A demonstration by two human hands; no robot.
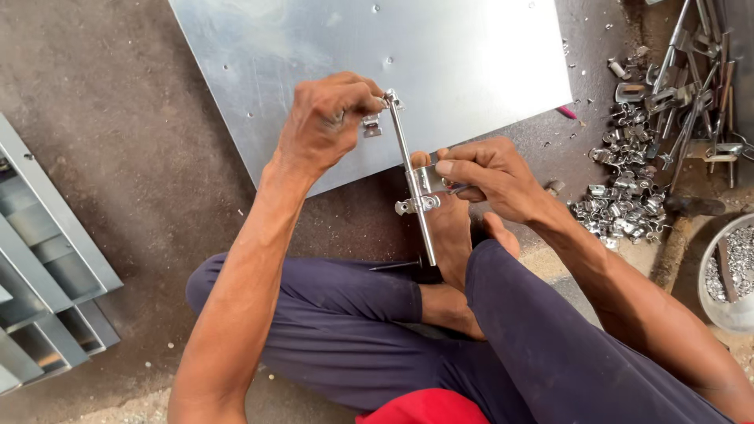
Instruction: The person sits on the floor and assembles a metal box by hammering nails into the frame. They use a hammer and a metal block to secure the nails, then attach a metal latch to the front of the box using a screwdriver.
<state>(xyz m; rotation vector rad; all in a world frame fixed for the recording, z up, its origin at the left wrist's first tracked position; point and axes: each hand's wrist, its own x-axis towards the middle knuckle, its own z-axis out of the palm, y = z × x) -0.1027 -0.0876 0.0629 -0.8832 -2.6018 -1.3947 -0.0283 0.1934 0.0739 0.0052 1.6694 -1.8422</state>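
Heap of small metal clips (624, 200), pile of metal rods (691, 86), grey bowl (726, 314), stacked metal frames (43, 275)

The metal sheet (440, 55) is the landmark. Its upper face lies bare and flat, with open room above most of it. At its near edge both hands crowd the passage: the left hand (326, 122) grips the top of a rod (410, 169) over the edge, and the right hand (491, 177) pinches a bracket (424, 182) just below the edge. The rod runs down from the sheet to a foot (449, 235), barring a straight pass between the hands. Right of the sheet, a heap of clips (620, 196) and tools (691, 86) blocks the floor. Left of it, bare floor (118, 102) stays open up to stacked channels (47, 267).
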